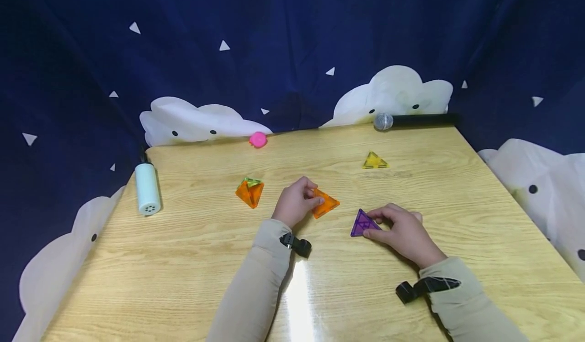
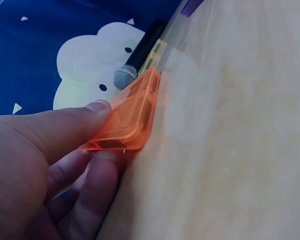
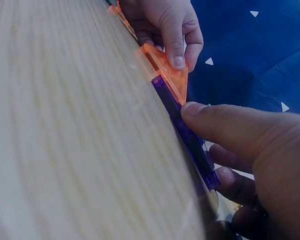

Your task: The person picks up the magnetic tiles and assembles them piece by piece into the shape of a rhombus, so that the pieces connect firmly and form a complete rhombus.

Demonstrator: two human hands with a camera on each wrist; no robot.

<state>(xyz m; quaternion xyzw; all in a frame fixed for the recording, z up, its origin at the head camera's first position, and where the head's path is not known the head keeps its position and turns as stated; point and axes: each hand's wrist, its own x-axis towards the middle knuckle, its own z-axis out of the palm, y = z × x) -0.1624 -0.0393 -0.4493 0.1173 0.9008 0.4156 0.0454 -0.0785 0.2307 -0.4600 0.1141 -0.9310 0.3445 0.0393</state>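
Observation:
My left hand (image 1: 296, 202) pinches an orange translucent triangular magnetic tile (image 1: 325, 205) between thumb and fingers, near the middle of the table. In the left wrist view the thumb presses on one face of that orange tile (image 2: 127, 117), its lower edge at the tabletop. To the right, my right hand (image 1: 402, 230) pinches a purple triangular magnetic tile (image 1: 363, 223). The right wrist view shows the purple tile (image 3: 185, 132) edge-on, close to the wood. In the head view a gap separates the two held tiles.
Orange tiles (image 1: 249, 194) with a green tile (image 1: 252, 182) stand left of my left hand. A yellow triangular tile (image 1: 375, 160) lies farther back. A microphone (image 1: 411, 121), a pink object (image 1: 258, 139) and a pale blue bottle (image 1: 148, 189) sit near the table's edges.

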